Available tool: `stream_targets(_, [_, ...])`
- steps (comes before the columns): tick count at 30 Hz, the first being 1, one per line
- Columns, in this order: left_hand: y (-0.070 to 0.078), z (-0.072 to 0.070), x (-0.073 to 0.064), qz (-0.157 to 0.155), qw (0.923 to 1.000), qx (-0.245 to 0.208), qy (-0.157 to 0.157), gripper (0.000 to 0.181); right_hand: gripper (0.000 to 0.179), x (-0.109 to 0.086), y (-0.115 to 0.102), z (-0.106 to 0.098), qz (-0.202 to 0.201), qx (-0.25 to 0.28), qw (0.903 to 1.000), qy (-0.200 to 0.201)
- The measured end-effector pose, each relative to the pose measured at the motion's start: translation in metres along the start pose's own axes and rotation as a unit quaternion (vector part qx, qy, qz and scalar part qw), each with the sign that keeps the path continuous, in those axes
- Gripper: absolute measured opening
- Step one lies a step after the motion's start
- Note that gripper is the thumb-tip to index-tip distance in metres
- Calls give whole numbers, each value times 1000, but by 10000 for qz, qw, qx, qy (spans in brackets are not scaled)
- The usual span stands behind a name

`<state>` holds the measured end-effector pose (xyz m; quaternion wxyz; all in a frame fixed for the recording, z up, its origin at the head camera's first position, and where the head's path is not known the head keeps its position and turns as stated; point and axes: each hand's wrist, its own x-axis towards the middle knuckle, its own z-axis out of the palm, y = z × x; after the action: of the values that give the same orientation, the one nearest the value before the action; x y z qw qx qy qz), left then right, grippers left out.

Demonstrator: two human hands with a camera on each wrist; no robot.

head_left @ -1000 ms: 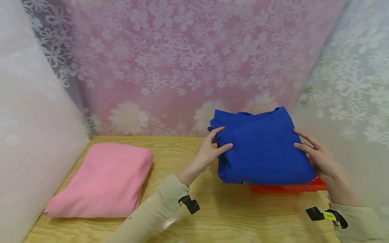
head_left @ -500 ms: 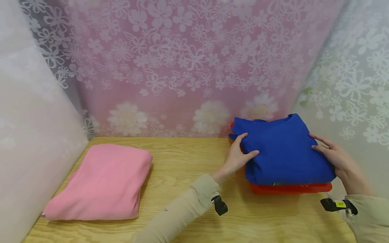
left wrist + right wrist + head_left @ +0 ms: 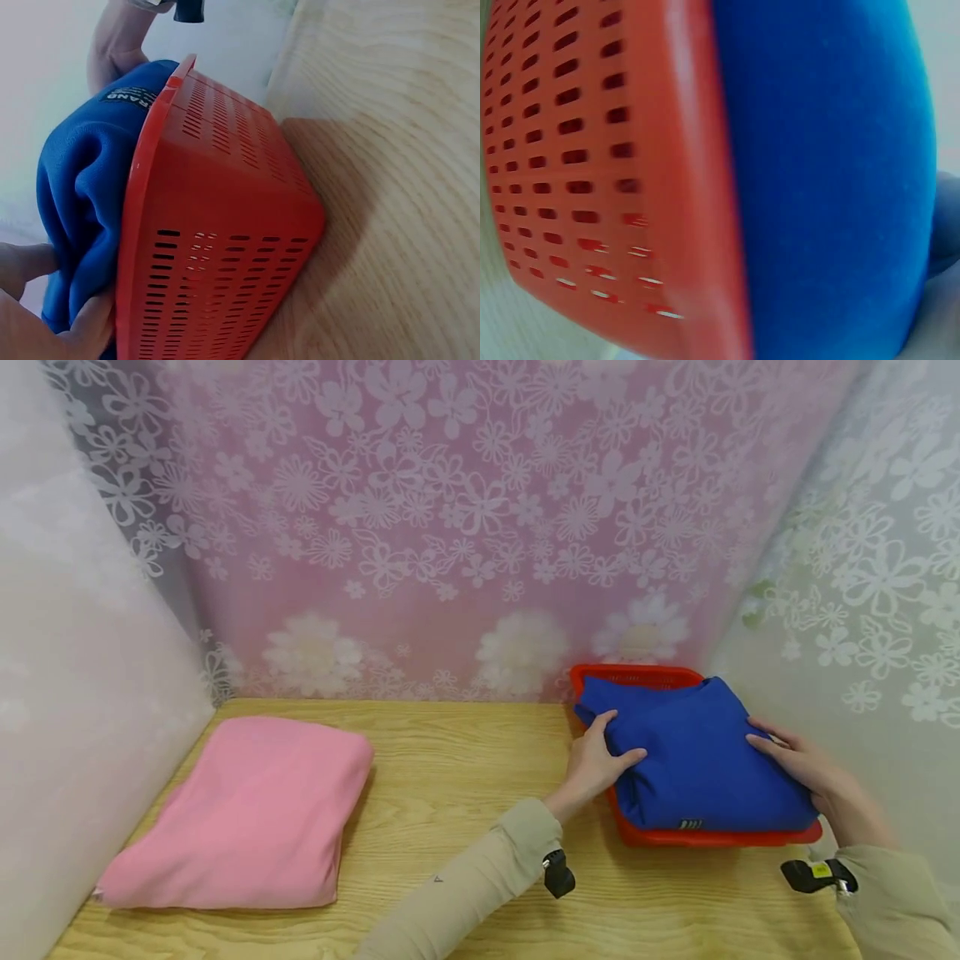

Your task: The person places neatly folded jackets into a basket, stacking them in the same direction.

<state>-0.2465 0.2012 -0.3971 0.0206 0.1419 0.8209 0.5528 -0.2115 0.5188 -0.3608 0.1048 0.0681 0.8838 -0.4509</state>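
A folded blue garment (image 3: pixel 697 768) of thick cloth, with a small dark label (image 3: pixel 129 96) at its front edge, sits in the mouth of a red plastic basket (image 3: pixel 720 838). My left hand (image 3: pixel 595 766) grips its left side, thumb on top and fingers along the edge. On the opposite side, my right hand (image 3: pixel 813 774) holds the garment with thumb and fingertips; most of that hand is out of the right wrist view. Seen from the left wrist, the cloth bulges above the basket's rim (image 3: pixel 139 195). The garment hides most of the basket's inside.
A folded pink cloth item (image 3: pixel 247 814) lies at the left of the wooden table (image 3: pixel 450 793). Flowered sheeting (image 3: pixel 465 527) stands behind the table, with pale sheeting (image 3: pixel 870 610) close by the basket on the right.
Both hands have carried the blue garment rightward and then down into the basket's mouth. The basket's back rim, hidden earlier, now shows. The pink item stays in place.
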Motion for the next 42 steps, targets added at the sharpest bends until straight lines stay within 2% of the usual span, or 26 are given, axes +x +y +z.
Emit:
stream_targets(3, [6,3,0,-93,9988,478,-55,71,75,5,1,5,120,-277,9994,-170])
stream_targets(7, [17,7,1,-126,9929,1178,-135,71,81,7,2,8,199,-420,9989,-94])
stream_targets(13, [23,15,6,83,9715,2368,-66,68,84,9,2,9,106,-569,9981,213])
stream_targets(16, [23,20,10,158,9626,2704,12,63,82,10,3,11,0,-851,9957,364])
stream_targets(20, [24,26,12,86,9565,2914,7,61,80,11,5,14,-124,-1013,9936,492])
stream_targets(23, [25,29,11,58,9521,3059,-12,67,78,13,5,17,-237,-1154,9909,644])
stream_targets(26, [25,30,8,111,9501,3117,-26,71,72,12,3,25,-532,-1606,9807,979])
stream_targets(29, [25,27,0,248,9493,3135,-57,67,63,9,-3,38,-1027,-2033,9634,1418])
stream_targets(31, [25,23,-5,369,9453,3240,-4,64,59,4,-10,47,-1424,-2154,9525,1613])
stream_targets(32, [25,21,-8,432,9415,3342,54,61,57,1,-14,52,-1616,-2253,9460,1677])
stream_targets(35, [25,14,-14,640,9255,3729,197,58,51,-8,-24,66,-2086,-2368,9365,1527])
stream_targets(37, [23,10,-16,869,9068,4123,110,56,48,-13,-29,75,-2284,-2449,9343,1223])
stream_targets(39, [20,8,-16,1092,8872,4483,-86,55,44,-16,-31,85,-2314,-2446,9375,881])
stream_targets(42, [14,7,-16,1294,8595,4931,-372,50,40,-15,-29,99,-2389,-2625,9324,680])
